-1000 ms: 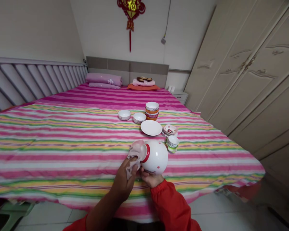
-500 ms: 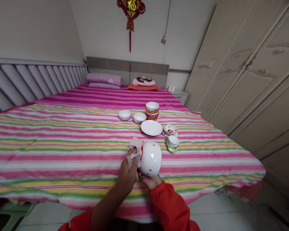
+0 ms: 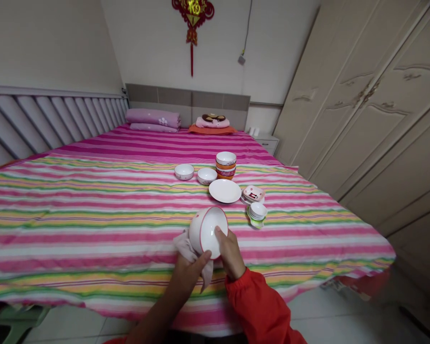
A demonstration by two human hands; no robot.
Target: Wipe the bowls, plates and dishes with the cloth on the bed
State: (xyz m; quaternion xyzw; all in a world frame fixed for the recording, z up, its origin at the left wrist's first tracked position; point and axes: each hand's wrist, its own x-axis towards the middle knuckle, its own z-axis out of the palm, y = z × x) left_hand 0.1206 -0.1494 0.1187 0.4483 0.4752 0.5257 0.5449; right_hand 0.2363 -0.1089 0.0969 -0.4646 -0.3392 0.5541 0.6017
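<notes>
The left hand (image 3: 189, 270) is closing around a pale pink cloth (image 3: 187, 251), pressing it against the outside of a white ceramic bowl with a red rim (image 3: 208, 231). The right hand (image 3: 232, 253) is gripping that bowl, its thumb reaching over the rim onto the inner wall. The bowl is tilting its open side toward the camera at lower centre, held up above a pink-and-yellow striped bedsheet (image 3: 93, 229). The step in hand looks like wiping the bowl, and the next move seems to call for turning it against the cloth. At upper centre, a round white plate (image 3: 224, 190), a stack of bowls (image 3: 225, 165) and small dishes (image 3: 257, 211) are resting on the sheet.
</notes>
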